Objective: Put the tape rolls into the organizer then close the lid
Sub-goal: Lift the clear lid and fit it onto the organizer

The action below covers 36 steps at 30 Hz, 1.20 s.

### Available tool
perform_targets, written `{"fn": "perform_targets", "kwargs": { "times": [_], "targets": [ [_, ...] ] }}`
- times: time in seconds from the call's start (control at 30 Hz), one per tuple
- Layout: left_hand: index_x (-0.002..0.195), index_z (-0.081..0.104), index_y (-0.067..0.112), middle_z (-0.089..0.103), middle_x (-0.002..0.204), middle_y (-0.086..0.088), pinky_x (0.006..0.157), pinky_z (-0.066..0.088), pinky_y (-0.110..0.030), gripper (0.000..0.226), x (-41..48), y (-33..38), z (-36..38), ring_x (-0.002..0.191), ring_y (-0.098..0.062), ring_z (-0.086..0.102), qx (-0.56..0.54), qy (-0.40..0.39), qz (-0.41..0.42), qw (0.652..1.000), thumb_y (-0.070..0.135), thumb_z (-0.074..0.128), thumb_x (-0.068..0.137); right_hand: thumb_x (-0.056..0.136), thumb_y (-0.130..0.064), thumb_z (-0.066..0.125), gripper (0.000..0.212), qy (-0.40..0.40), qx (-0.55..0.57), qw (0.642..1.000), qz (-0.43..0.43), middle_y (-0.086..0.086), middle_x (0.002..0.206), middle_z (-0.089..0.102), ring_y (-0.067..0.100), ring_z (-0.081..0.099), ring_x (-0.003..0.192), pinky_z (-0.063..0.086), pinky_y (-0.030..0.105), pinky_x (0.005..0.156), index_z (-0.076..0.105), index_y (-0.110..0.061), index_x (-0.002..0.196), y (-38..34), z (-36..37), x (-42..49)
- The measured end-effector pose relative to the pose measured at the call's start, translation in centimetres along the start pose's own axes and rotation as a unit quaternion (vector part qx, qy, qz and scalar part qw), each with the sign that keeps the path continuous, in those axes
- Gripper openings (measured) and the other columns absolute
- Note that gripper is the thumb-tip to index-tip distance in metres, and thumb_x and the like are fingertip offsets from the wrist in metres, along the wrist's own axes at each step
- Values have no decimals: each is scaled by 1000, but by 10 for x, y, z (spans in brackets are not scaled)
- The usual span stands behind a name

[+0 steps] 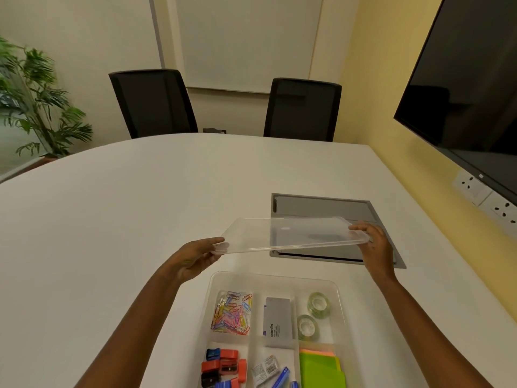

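Lid (291,233), clear and flexible, hangs pinched at its ends by left hand (193,261) and right hand (375,245), beyond the organizer (340,298). Held so thinly, it could sag or slip, or seat crooked on the rim. Below the right-hand grip, both tape rolls (317,305) lie inside (paper clips (232,313), sharpeners (223,365) and sticky notes (321,371) fill other compartments).
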<state>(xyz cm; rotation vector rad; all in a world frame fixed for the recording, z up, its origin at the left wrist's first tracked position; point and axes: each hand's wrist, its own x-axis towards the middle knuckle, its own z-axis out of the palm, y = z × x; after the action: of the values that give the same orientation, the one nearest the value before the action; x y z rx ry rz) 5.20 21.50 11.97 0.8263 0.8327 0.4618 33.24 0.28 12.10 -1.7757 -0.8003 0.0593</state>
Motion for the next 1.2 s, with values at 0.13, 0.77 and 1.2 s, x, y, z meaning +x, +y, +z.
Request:
{"fn": "perform_targets", "kwargs": {
  "times": [0.13,0.77,1.2],
  "targets": [
    [89,63,1,62,92,-14,49,57,-14,19,-23,7,-4,56,-10,69,-43,-26,22,998,1,44,90,85,-37,52,11,-14,11,998,-60,-34,96,64,-22,49,101,38,-2,87,59,-43,80,-26,-22,-20],
    [107,58,7,57,103,-8,69,44,-21,19,-83,-36,7,97,-22,53,253,101,317,908,11,48,91,89,-6,54,24,54,217,975,0,-2,71,56,3,61,58,53,7,57,56,-22,71,-131,-44,-48],
    [101,54,6,55,74,-4,86,47,-31,14,-98,-60,3,81,-22,54,-3,180,259,949,3,42,93,90,-19,55,22,16,82,992,98,8,102,59,24,57,91,48,36,79,58,-10,110,-92,-34,-95]
  ]
}}
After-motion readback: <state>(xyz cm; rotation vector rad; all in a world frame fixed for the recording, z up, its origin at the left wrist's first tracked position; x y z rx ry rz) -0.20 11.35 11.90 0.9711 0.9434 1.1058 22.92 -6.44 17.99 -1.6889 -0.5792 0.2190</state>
